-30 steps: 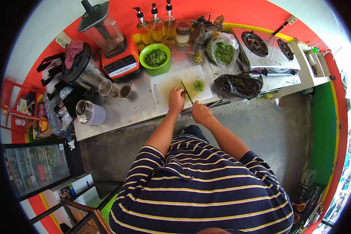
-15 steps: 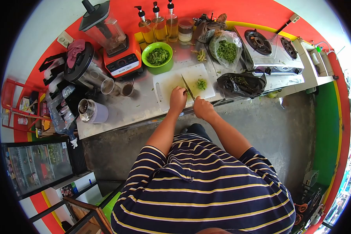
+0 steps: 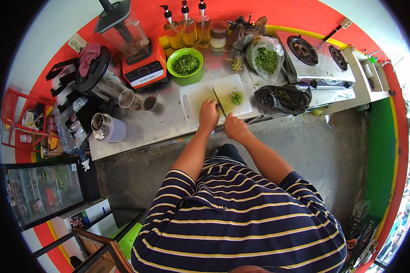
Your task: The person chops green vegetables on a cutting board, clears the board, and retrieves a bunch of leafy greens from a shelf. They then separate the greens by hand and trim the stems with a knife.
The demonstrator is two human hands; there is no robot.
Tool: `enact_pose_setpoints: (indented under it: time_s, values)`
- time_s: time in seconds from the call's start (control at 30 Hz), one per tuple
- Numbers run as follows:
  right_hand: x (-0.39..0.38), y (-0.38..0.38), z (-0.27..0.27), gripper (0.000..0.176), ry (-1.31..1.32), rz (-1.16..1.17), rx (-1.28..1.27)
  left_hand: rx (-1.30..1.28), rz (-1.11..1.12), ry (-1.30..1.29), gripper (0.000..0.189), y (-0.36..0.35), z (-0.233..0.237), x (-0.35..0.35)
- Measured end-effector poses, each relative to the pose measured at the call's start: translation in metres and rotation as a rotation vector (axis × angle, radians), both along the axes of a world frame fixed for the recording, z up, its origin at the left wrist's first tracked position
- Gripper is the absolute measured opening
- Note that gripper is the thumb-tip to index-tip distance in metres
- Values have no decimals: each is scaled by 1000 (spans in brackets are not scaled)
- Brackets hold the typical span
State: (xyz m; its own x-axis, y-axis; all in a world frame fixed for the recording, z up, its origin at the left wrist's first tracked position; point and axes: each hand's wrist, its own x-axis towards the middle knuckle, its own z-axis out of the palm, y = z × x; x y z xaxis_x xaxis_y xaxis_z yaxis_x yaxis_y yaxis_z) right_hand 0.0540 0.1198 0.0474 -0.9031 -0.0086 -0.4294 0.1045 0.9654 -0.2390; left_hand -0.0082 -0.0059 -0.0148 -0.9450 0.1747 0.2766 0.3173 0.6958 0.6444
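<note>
On the metal counter lies a white cutting board (image 3: 193,93). My right hand (image 3: 236,127) is wrapped round the handle of a kitchen knife (image 3: 217,97), whose blade slants up and left across the board. My left hand (image 3: 209,113) rests on the board just left of the blade, its fingers curled and pressed together. Whatever it pinches is hidden under the fingers. A small heap of chopped greens (image 3: 236,98) sits on the board, right of the blade. Behind the board stands a green bowl (image 3: 187,80) filled with chopped leafy greens.
A clear plastic bag of cut greens (image 3: 265,60) and a black plastic bag (image 3: 283,98) stand right of the board, before a gas stove (image 3: 321,57). An orange blender (image 3: 143,70), pump bottles (image 3: 188,31) and cups (image 3: 149,103) stand left and behind.
The view has shifted very slightly. Both hands and the knife keep nearly the same place on the board.
</note>
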Motion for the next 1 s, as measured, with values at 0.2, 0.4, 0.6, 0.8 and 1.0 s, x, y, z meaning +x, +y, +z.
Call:
enact_pose_setpoints:
  time_s: [0.2, 0.4, 0.6, 0.8, 1.0]
  values:
    - [4, -7, -18, 25, 2, -68, -12, 37, 52, 9, 9, -1, -1, 8]
    - [-8, 8, -18, 31, 127, -42, -129, 240, 210, -19, 16, -36, -7, 11]
    - [21, 3, -20, 34, 42, -24, -180, 4, 631, 8, 26, -77, 9, 18]
    - [19, 41, -30, 37, 80, -81, -176, -122, 604, -254, 30, -88, 12, 22]
    - [13, 54, -26, 36, 164, -123, -222, -227, 536, -542, 32, -88, 35, 5]
